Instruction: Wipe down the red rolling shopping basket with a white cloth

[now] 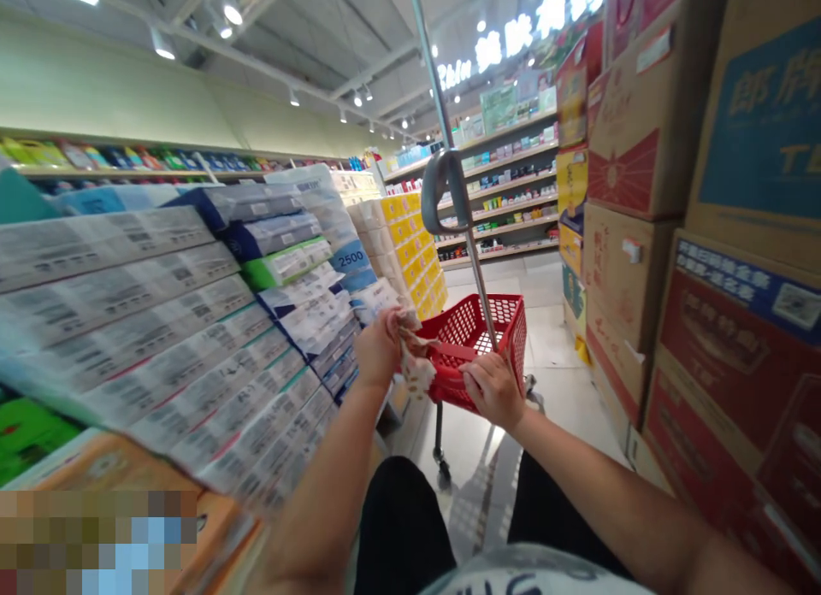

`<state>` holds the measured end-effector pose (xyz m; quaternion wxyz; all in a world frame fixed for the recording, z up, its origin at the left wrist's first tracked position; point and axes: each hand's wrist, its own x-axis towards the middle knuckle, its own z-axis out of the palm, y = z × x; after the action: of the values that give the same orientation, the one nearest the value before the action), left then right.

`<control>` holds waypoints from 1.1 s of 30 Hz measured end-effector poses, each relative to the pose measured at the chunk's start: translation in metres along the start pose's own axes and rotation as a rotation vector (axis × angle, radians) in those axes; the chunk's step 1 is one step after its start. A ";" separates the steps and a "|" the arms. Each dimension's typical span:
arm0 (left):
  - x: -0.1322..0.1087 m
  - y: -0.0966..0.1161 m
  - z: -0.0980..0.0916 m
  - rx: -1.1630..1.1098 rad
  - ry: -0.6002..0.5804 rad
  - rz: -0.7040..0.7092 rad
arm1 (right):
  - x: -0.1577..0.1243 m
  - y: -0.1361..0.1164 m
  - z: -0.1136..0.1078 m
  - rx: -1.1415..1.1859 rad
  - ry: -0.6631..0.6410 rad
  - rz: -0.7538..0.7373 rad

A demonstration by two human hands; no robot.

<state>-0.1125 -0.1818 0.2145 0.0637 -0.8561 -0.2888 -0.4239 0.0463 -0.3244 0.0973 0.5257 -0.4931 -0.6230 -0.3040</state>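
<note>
In front of me stands a red plastic shopping basket (511, 321) on a wheeled metal frame, with a tall pole and a grey loop handle (428, 197) rising from it. My left hand (380, 349) is closed on a pale cloth (418, 379) with brownish spots, which hangs down by the basket's near left corner. My right hand (495, 386) rests with curled fingers over the near rim of the basket, gripping its edge. The part of the basket interior that I can see shows red lattice walls.
Stacked tissue packs (160, 321) line the left side, with yellow-patterned packs (410, 244) beyond. Cardboard cartons (632, 296) rise close on the right. Product shelves (506, 185) stand at the back. A pale tiled floor (558, 381) runs between the stacks.
</note>
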 end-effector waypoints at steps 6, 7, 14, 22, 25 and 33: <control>-0.074 -0.002 0.042 -0.066 -0.131 0.361 | 0.001 0.003 -0.003 -0.009 0.033 0.018; -0.078 -0.002 0.043 -0.060 -0.140 0.379 | 0.001 0.003 -0.003 -0.011 0.037 0.022; -0.049 -0.026 0.015 -0.168 -0.367 0.344 | 0.002 0.005 -0.006 -0.006 0.018 0.009; -0.040 0.001 0.032 -0.157 -0.155 0.188 | 0.001 0.003 -0.003 -0.021 0.011 0.026; -0.058 0.022 0.036 -0.077 -0.243 0.339 | 0.000 0.003 -0.005 -0.035 0.013 0.029; -0.030 0.050 0.039 0.055 -0.426 0.375 | -0.002 0.000 -0.005 -0.052 -0.018 0.023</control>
<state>-0.0724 -0.2223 0.1737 0.1020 -0.9623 -0.1438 -0.2072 0.0478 -0.3299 0.0967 0.5106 -0.5166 -0.6137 -0.3096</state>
